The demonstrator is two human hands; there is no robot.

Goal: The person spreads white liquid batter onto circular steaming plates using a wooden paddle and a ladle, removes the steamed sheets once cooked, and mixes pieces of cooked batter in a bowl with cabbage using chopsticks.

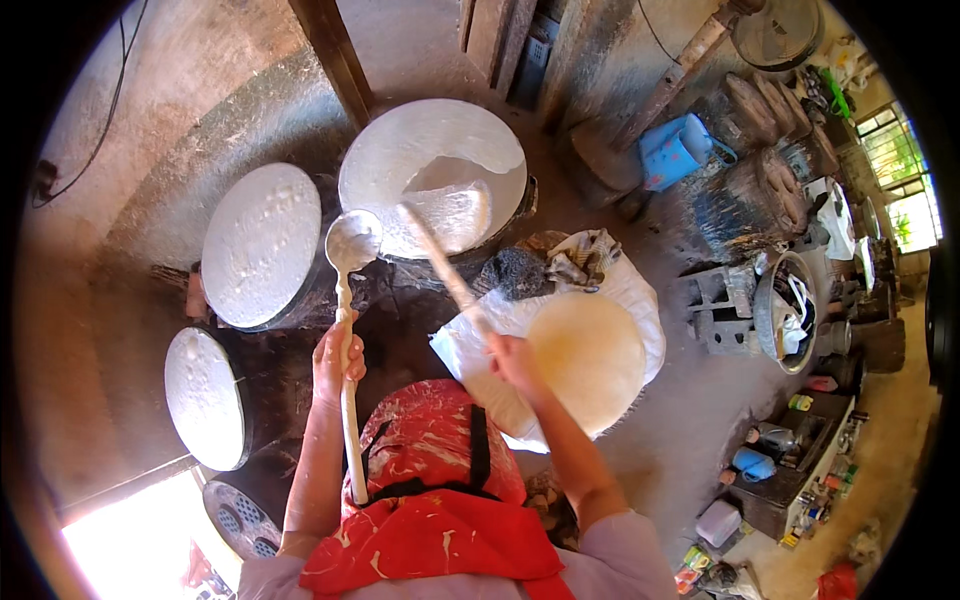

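Observation:
My left hand (pixel 338 362) is closed around the long handle of a ladle (pixel 352 240), whose round bowl is coated in white batter and faces up beside the big round pan. In my right hand (pixel 515 362) is the wooden handle of a broom-like spreader (pixel 455 215), its wide pale end resting on the pan. White batter covers most of that large round pan (pixel 390 150); a bare greyish patch shows near the spreader's head. To the right, a round pale-yellow disc (pixel 588 350), perhaps a flatbread or a stack, lies on a white sheet (pixel 645 290).
Two more round pans covered in white (pixel 262 245) (pixel 203 398) stand at left. Dark cloths (pixel 540 265) lie between the main pan and the sheet. A blue jug (pixel 675 152), a metal basin (pixel 785 312) and a cluttered low table (pixel 775 500) are at right. A wooden post (pixel 333 60) rises behind.

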